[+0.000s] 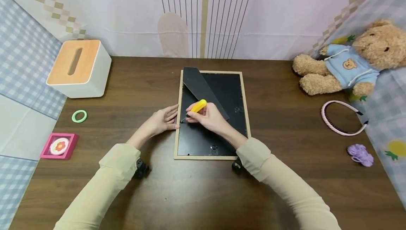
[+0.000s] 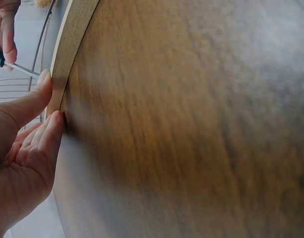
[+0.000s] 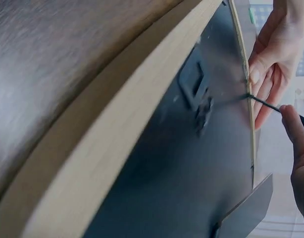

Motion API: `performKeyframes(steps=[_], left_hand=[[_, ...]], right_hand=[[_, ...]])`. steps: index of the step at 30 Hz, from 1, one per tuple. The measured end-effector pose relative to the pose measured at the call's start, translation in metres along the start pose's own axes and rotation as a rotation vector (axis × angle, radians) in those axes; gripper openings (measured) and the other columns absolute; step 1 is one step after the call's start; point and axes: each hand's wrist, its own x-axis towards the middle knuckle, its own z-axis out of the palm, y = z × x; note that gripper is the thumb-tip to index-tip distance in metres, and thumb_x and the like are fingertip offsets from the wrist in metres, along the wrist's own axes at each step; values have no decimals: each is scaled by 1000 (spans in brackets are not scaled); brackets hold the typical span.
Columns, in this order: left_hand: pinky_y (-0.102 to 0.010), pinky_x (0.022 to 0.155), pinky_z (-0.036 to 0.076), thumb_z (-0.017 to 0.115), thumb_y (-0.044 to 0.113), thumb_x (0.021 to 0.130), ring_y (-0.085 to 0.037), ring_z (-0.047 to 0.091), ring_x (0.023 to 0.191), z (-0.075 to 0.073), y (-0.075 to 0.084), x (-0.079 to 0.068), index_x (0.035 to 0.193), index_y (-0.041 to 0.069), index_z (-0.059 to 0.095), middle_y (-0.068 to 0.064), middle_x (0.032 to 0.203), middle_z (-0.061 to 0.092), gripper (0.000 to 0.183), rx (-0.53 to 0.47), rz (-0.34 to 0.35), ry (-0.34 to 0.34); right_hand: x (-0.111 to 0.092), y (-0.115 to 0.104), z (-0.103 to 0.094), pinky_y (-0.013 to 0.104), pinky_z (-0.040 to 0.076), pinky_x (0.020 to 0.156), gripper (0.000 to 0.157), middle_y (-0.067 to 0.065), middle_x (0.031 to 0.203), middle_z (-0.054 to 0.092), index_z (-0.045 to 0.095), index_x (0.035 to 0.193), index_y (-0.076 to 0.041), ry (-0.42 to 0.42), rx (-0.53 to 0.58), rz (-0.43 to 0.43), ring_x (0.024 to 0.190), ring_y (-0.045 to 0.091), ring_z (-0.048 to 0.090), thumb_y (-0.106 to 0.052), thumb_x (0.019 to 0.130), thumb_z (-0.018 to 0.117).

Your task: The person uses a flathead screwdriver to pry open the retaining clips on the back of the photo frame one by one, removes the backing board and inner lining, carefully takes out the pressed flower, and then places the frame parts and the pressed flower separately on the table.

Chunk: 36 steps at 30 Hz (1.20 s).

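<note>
A picture frame (image 1: 246, 108) with a light wooden rim lies face down on the table, its black backing (image 1: 201, 136) upward. A black easel stand (image 1: 200, 84) slants across its upper part. My right hand (image 1: 209, 116) holds a small screwdriver (image 1: 198, 106) by its yellow handle. In the right wrist view the thin screwdriver shaft (image 3: 265, 102) reaches the inner edge of the rim. Beside that spot, my left hand (image 1: 162, 120) rests against the frame's left side with fingers extended. In the left wrist view its thumb (image 2: 35, 99) touches the rim's upper edge.
A tissue box (image 1: 84, 69), a green ring (image 1: 79, 116) and a pink box (image 1: 59, 146) stand at the left. On the right are a teddy bear (image 1: 349, 62), a headband (image 1: 336, 128) and purple yarn (image 1: 360, 154). Curtains border the table (image 1: 190, 194).
</note>
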Motion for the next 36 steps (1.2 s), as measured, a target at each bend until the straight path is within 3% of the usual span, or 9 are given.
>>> performKeyframes(steps=[5, 9, 14, 19, 23, 27, 36], left_hand=[[-38, 109, 34, 61, -6, 84, -31, 25, 140, -1, 1, -2, 147, -2, 14, -22, 152, 18, 80, 1, 10, -3], [-38, 109, 33, 60, -8, 84, -31, 24, 140, 0, 1, -3, 147, -3, 14, -23, 152, 18, 79, -5, 12, -1], [-38, 109, 34, 61, -6, 84, -31, 25, 140, 0, 0, -1, 147, -3, 14, -23, 152, 19, 78, -4, 17, 0], [-35, 108, 36, 66, 3, 83, -30, 27, 139, -2, -5, -3, 147, -2, 18, -24, 151, 20, 80, -23, 77, -6], [-35, 109, 36, 68, 6, 82, -29, 26, 140, -3, -6, -2, 147, -2, 18, -24, 151, 19, 82, -41, 90, -18], [-39, 110, 33, 63, -3, 84, -32, 23, 140, -3, -6, 0, 147, -3, 15, -22, 153, 17, 79, -35, 32, -6], [-38, 109, 35, 62, -6, 84, -31, 25, 140, -2, -2, -2, 148, -2, 15, -22, 152, 19, 79, -19, 8, 6]], right_hand=[[3, 1, -9, 33, 58, 73, 18, 19, 91, 65, 56, 100, 15, -27, 29, 3, 76, 16, 70, 5, 86, 59], [7, 1, -12, 37, 59, 73, 15, 14, 85, 68, 59, 94, 13, -62, -27, 8, 73, 15, 70, 2, 84, 62], [12, 2, -15, 32, 59, 64, 13, 8, 76, 68, 62, 91, 6, -47, -133, 110, 63, 13, 68, -6, 86, 63], [14, 1, -13, 33, 58, 56, 16, 3, 64, 67, 62, 83, 1, -88, -216, 163, 52, 12, 64, -15, 86, 65], [14, -2, -12, 34, 59, 57, 11, 4, 64, 66, 59, 85, 4, -118, -171, 133, 53, 13, 65, -6, 87, 61], [14, -3, -16, 35, 59, 59, 3, 6, 69, 67, 56, 84, 4, -75, -159, 98, 56, 13, 66, 2, 86, 58], [17, 10, -10, 30, 59, 58, 10, 6, 70, 67, 50, 79, 2, -62, -47, 39, 59, 12, 67, 6, 88, 52]])
